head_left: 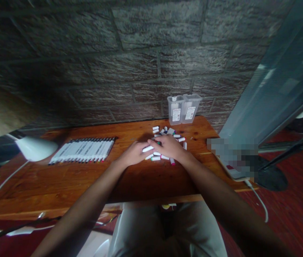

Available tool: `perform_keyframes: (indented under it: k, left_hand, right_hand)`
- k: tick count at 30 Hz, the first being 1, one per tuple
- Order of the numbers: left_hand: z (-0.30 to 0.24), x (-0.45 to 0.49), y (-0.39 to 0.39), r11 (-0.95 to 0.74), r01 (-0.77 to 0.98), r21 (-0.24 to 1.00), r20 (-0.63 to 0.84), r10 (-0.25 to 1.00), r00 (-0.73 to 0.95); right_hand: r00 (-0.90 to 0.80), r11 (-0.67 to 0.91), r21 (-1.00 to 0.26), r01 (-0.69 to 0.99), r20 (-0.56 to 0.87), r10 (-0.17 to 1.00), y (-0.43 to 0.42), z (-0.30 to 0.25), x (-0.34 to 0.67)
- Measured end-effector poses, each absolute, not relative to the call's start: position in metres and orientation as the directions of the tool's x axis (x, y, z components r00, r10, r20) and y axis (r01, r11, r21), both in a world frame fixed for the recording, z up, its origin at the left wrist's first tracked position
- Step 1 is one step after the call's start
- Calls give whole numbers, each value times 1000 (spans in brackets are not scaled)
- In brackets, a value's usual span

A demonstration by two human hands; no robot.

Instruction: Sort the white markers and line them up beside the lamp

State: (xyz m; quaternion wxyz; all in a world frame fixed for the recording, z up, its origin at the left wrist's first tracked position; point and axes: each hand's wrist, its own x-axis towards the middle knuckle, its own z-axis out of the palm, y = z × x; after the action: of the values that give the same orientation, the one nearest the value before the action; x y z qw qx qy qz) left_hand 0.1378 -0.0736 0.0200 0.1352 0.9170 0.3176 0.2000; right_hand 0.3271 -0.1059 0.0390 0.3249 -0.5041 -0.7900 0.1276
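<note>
In front of me my left hand (136, 153) is closed around a short white marker cap (148, 149), its fingers partly hidden behind it. My right hand (170, 145) comes in from the other side and meets the left; its thumb lies by the cap. The right fingers are bent, with a bit of green beside them, and what they hold is hidden. Around and under both hands lies a loose pile of short white caps (156, 158) with coloured ends, red, pink, green and yellow among them. Further left, white markers (83, 150) lie side by side in a neat row.
Two clear plastic containers (185, 109) with labels stand against the stone wall (140, 60). A white lamp (36, 148) is at the left of the wooden table (151, 182). Past its right edge are a blurred-out device (232, 157) with a cable and a dark round stand base (273, 176).
</note>
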Motion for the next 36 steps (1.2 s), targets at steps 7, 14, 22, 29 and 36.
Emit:
perform_keyframes:
  k: [7, 14, 22, 29, 36]
  left_hand:
    - [22, 141, -76, -745, 533, 401, 292, 656, 696]
    - [28, 140, -79, -724, 548, 418, 333, 684, 649]
    - [27, 140, -79, -701, 553, 451, 335, 707, 623]
    - [27, 138, -79, -672, 589, 449, 350, 739, 576]
    - [24, 136, -77, -679, 582, 447, 370, 733, 571]
  right_hand:
    - [-219, 417, -566, 712, 385, 897, -98, 31, 332]
    - [-125, 415, -590, 693, 468, 875, -92, 28, 336]
    - [-38, 364, -632, 684, 467, 883, -89, 25, 337]
    - [7, 340, -678, 652, 454, 891, -87, 27, 341]
    - [3, 356, -681, 640, 466, 885, -87, 24, 340]
